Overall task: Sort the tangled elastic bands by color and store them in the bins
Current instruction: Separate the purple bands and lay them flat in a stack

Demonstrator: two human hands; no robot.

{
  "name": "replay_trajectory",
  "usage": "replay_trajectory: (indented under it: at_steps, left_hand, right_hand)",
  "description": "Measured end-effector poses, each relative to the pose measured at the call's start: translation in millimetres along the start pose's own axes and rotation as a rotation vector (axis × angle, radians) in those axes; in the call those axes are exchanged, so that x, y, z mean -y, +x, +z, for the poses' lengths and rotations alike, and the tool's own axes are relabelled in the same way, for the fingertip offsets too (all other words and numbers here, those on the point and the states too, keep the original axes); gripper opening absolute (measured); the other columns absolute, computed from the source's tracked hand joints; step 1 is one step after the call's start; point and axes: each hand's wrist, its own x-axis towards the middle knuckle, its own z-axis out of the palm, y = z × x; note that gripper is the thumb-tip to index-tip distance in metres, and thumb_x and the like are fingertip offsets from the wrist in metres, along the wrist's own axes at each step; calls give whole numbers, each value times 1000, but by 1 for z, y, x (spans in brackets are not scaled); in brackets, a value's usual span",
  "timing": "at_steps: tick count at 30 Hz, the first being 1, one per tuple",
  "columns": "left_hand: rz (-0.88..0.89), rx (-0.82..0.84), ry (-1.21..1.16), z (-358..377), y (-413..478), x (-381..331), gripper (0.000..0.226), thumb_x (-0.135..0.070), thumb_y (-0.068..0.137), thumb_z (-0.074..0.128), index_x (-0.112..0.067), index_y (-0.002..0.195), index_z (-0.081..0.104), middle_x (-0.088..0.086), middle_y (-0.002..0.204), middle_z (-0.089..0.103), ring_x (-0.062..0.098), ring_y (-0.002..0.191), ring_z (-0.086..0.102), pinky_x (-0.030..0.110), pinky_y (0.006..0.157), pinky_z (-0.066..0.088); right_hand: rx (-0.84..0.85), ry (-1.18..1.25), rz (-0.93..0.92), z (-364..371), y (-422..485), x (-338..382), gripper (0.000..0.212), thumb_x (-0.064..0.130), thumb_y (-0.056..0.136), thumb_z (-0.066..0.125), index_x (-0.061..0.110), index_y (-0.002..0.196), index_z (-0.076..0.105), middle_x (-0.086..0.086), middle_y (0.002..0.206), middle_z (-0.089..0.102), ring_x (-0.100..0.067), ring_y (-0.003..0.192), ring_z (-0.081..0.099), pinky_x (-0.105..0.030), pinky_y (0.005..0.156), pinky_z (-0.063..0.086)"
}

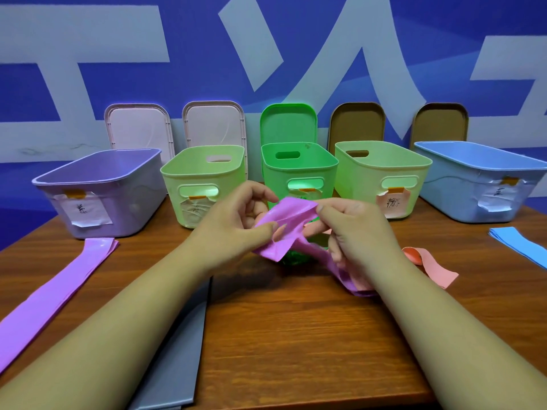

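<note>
A: Grip state?
B: The purple band (285, 217) is pinched at two places. The left hand (236, 220) is clamped on its lower fold, thumb against fingers. The right hand (352, 229) is clamped on its upper edge, thumb against forefinger.
A: Location?
B: It is held above mid-table, just in front of the green bin (328, 179).
A: Condition?
B: Thin, glossy, crumpled. A tail is trailed under the right wrist. A green band (294, 258) is bunched beneath, mostly hidden.
A: Clearance?
B: Bare wood table (296, 335) is left between the forearms. A flat purple strip (59, 288) is laid left, a grey strip (180, 350) under the left forearm, a pink band (429, 264) just right, and a blue band (521, 241) at the right edge.
A: Back edge?
B: Rounded plastic bins are lined up from the purple bin (133, 202) to the blue bin (450, 187), with paper labels taped on. The lids (213, 125) are leaned behind.
</note>
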Motion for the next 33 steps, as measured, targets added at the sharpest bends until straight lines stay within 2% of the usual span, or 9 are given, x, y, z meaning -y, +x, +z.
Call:
replay_trajectory:
  at_steps: [3, 7, 10, 14, 17, 21, 24, 29, 33]
  left_hand:
    - [-63, 64, 80, 0, -2, -3, 41, -16, 91, 82, -17, 123, 57, -4, 80, 65, 14, 67, 64, 28, 60, 50]
    - [-152, 101, 240, -1, -3, -2, 53, -67, 78, 78, -26, 107, 61, 2, 82, 74, 23, 72, 67, 47, 68, 53]
    - [-191, 184, 296, -3, -6, -2, 43, -67, 88, 71, -27, 104, 68, 2, 90, 75, 26, 82, 70, 53, 76, 57]
    - [-178, 161, 185, -6, -6, -4, 18, -42, 97, 74, -24, 100, 74, -1, 74, 70, 15, 67, 64, 36, 65, 50]
    - [-125, 49, 36, -9, -4, -5, 29, -48, 88, 78, -20, 96, 75, 27, 83, 72, 38, 72, 69, 52, 69, 53]
    - [-86, -33, -111, -10, -6, -14, 14, -30, 88, 74, -18, 85, 72, 22, 76, 72, 20, 65, 65, 27, 58, 48]
    - [-139, 121, -126, -11, -9, -22, 24, -27, 94, 71, -4, 97, 65, 1, 72, 70, 10, 59, 63, 17, 55, 47]
    - [-378, 403, -265, -10, -15, -28, 42, -41, 105, 57, 0, 102, 64, 24, 81, 65, 25, 64, 65, 26, 62, 53]
    - [-291, 349, 29, -9, -14, -18, 35, -51, 102, 61, -16, 104, 67, -11, 80, 69, 9, 69, 58, 22, 64, 45]
  right_hand:
    - [23, 16, 34, 0, 2, 1, 24, 29, 108, 59, 33, 107, 82, -11, 91, 81, -29, 53, 61, -25, 48, 44]
    - [40, 133, 80, 5, 2, 2, 22, 28, 110, 57, 26, 116, 78, -19, 92, 81, -32, 77, 79, -50, 79, 61]
    - [44, 198, 29, 3, 3, 1, 21, 23, 110, 59, 21, 117, 79, -12, 108, 82, -30, 104, 80, -57, 106, 56]
    - [-61, -93, -95, -4, 3, 3, 19, 34, 105, 63, 36, 108, 81, 11, 107, 81, -14, 108, 75, -48, 100, 59]
    - [-133, -189, -163, -6, 2, 6, 21, 32, 107, 59, 37, 108, 80, 16, 106, 79, 0, 103, 70, -26, 88, 59]
    - [-197, -380, -291, -6, 4, 2, 24, 22, 109, 57, 29, 116, 79, 14, 123, 69, 3, 115, 60, -1, 84, 43]
    - [-230, -462, -353, -9, 8, -2, 23, 21, 108, 59, 28, 115, 80, 13, 128, 65, -1, 123, 57, -9, 100, 42]
    - [-245, -475, -412, -12, 12, -7, 21, 22, 106, 62, 26, 114, 81, 11, 126, 66, -6, 123, 59, -33, 106, 50]
    - [-195, -444, -384, -9, 9, -8, 21, 24, 106, 60, 29, 110, 80, 15, 108, 75, -2, 106, 66, -27, 92, 52]
